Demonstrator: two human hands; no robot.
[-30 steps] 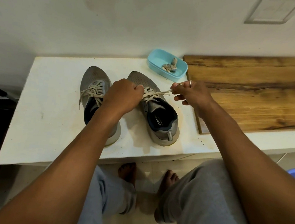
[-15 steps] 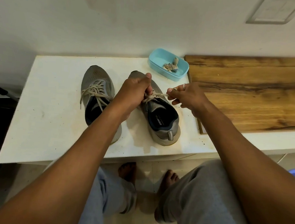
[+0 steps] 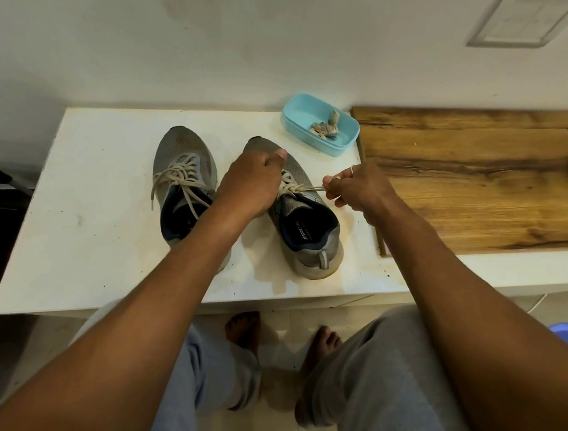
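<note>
2 grey shoes (image 3: pixel 311 238), cream laces (image 3: pixel 179 175); light-blue tub (image 3: pixel 294 123); brown grained board (image 3: pixel 477 184); white table (image 3: pixel 85 232).

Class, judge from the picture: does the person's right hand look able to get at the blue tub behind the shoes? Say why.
Probably yes. The right hand pinches a lace in front of the blue tub, with only bare tabletop between them; it would have to let go first.

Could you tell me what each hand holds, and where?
The right hand pinches the shoe's lace near its end; the left hand's grip seems to be on it over the tongue.
</note>
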